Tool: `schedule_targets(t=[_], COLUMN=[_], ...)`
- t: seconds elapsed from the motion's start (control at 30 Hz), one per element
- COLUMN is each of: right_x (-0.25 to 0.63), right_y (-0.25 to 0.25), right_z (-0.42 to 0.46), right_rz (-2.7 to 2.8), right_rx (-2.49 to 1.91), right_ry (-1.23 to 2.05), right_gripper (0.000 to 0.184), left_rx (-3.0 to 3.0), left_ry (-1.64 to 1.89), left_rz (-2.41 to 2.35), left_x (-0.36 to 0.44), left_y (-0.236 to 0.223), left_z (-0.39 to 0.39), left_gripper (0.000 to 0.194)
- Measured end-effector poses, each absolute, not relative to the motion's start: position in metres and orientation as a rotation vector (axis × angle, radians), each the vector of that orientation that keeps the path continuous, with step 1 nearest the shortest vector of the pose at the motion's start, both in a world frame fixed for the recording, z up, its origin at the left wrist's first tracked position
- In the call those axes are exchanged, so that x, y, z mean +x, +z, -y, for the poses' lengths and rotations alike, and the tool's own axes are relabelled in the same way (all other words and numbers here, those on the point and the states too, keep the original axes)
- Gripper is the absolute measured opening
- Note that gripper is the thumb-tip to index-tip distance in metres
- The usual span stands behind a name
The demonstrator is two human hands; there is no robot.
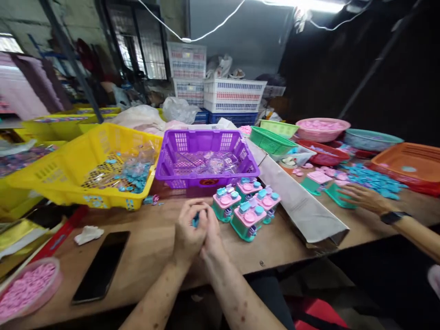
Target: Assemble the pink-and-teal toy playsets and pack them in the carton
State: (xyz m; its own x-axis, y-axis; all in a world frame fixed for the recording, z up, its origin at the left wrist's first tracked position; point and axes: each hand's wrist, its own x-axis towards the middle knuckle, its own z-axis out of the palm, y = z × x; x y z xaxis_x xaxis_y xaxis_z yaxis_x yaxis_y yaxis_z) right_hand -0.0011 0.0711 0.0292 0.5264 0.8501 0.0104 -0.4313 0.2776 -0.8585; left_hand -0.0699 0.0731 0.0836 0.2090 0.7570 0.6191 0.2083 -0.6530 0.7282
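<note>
My left hand (187, 231) and my right hand (210, 229) are pressed together over the wooden table (151, 247), fingers curled round a small blue plastic piece (195, 221) that mostly hides between them. Just beyond my hands stand several small toy blocks (245, 206) with teal bodies and pink tops carrying blue and pink buttons. A purple basket (206, 158) with clear bags sits behind them. A yellow basket (89, 167) holding blue pieces lies to the left.
A black phone (101, 266) and a bowl of pink discs (25, 288) lie at the left front. A co-worker's hand (366, 197) with a wristwatch rests by blue pieces (373, 178) at the right. Coloured baskets and white crates stand behind.
</note>
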Motion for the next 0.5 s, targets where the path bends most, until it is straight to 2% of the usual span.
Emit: schedule_targets(t=[0.13, 0.3, 0.4, 0.5], right_x=[0.035, 0.088, 0.136, 0.207], right_y=[0.052, 0.093, 0.130, 0.182], right_z=[-0.040, -0.027, -0.041, -0.066], right_rz=[0.485, 0.538, 0.508, 0.542], right_rx=[-0.793, -0.731, -0.703, -0.734], right_ry=[1.068, 1.112, 0.977, 0.782], right_gripper=[0.055, 0.054, 0.050, 0.049], left_rx=[2.393, 2.757, 2.751, 2.628], left_ry=[1.229, 1.158, 1.276, 1.400], left_rz=[-0.782, -0.868, -1.031, -0.875], left_x=[-0.039, 0.005, 0.053, 0.121], left_y=[0.111, 0.142, 0.171, 0.215], left_z=[-0.064, -0.057, -0.063, -0.079], left_gripper=[0.030, 0.041, 0.045, 0.038])
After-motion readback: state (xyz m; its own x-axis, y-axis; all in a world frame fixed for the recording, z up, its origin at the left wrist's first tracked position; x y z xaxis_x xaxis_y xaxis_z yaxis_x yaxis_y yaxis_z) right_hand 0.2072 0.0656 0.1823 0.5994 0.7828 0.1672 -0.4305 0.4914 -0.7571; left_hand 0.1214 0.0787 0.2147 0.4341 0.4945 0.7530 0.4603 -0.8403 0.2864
